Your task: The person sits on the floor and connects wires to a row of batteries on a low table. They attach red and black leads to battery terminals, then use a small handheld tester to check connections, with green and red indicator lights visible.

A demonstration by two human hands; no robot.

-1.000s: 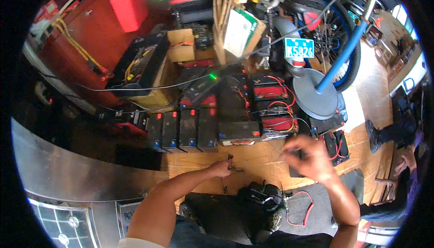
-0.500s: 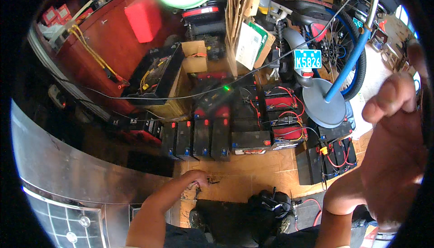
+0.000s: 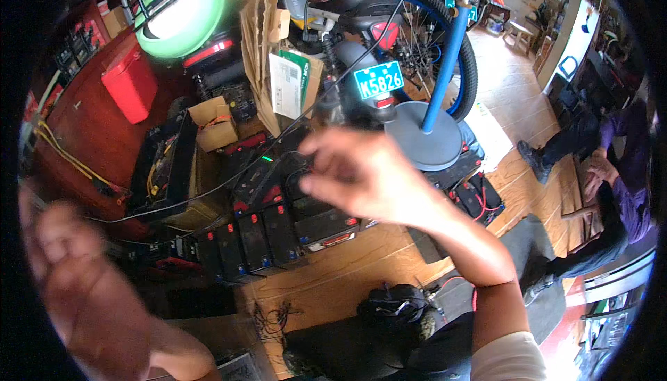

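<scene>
- Left hand [image 3: 90, 284] and right hand [image 3: 358, 172]: well apart, blurred; grip cannot be told.
- Batteries [image 3: 256, 243]: side by side, long axes fore-and-aft, blue terminals [image 3: 266, 261] nearest.

Open strip of floor [image 3: 347, 270] before closely packed batteries [image 3: 254, 242]
Passage lies along the wood-coloured strip between the batteries and a black bag [image 3: 394, 304]; tangled dark wires [image 3: 272, 322] clutter its left end, and the right hand's [image 3: 358, 172] forearm crosses its right. Farther back, a blue pole [image 3: 446, 68] rising from a grey disc base [image 3: 425, 148] stands in the way.
</scene>
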